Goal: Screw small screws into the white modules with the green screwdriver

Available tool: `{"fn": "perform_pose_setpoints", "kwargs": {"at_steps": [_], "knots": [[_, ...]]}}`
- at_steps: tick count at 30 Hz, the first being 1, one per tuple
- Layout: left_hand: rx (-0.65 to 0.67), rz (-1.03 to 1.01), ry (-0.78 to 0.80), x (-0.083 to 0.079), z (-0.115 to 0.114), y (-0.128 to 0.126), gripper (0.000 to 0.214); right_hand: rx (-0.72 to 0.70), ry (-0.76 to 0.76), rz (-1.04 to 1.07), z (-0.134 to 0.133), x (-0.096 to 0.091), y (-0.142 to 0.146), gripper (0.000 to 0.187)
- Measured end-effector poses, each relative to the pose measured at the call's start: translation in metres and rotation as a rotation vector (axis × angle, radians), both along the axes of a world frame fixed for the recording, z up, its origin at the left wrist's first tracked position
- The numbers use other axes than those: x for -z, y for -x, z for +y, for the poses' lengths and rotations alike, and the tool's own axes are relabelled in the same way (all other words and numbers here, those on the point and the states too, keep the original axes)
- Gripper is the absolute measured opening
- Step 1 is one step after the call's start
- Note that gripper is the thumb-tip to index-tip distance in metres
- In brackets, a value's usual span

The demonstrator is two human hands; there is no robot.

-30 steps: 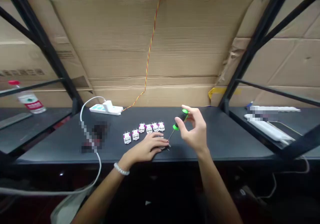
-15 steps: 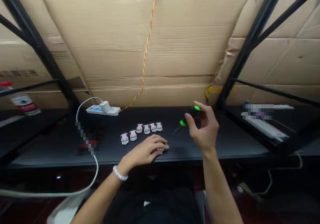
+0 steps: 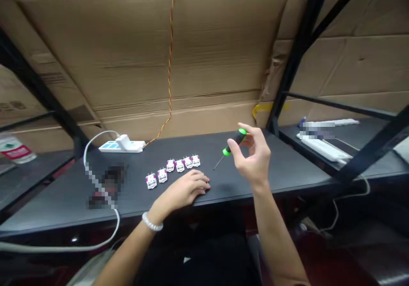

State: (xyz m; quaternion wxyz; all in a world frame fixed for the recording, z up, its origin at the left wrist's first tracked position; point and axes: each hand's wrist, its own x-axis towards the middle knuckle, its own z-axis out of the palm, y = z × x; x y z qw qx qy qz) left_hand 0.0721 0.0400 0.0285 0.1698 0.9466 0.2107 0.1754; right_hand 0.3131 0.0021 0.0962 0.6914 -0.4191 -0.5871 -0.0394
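The right hand [image 3: 252, 156] holds a green-banded screwdriver [image 3: 234, 142] — pinched narrowly, raised aloft.

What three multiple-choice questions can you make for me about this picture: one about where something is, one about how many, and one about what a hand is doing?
1. Where is the screwdriver?
A. In the right hand
B. On the power strip
C. On the floor

2. How many small white blocks are on the table?
A. Three
B. Six
C. Ten

3. What is the left hand doing?
A. Pulling the cable
B. Holding the bottle
C. Resting on the table

Answers:
1. A, because the fingers pinch its black and green handle.
2. B, because six stand in a line.
3. C, because it lies palm down on the tabletop.
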Motion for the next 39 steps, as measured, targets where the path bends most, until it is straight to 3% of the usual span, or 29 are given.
{"fn": "perform_pose_setpoints", "kwargs": {"at_steps": [9, 20, 33, 39], "knots": [[0.088, 0.059, -0.024, -0.009, 0.033, -0.026, 0.019, -0.010, -0.008, -0.013, 0.001, 0.000, -0.006, 0.039], [0.105, 0.086, -0.085, -0.004, 0.085, -0.064, 0.018, -0.005, -0.032, 0.032, 0.000, -0.001, -0.019, 0.041], [0.074, 0.066, -0.062, -0.001, 0.098, -0.053, 0.019, 0.005, -0.021, 0.016, 0.000, 0.000, -0.020, 0.041], [0.035, 0.041, -0.024, -0.008, 0.094, -0.050, 0.028, 0.014, -0.029, 0.017, 0.000, 0.001, -0.022, 0.042]]}}
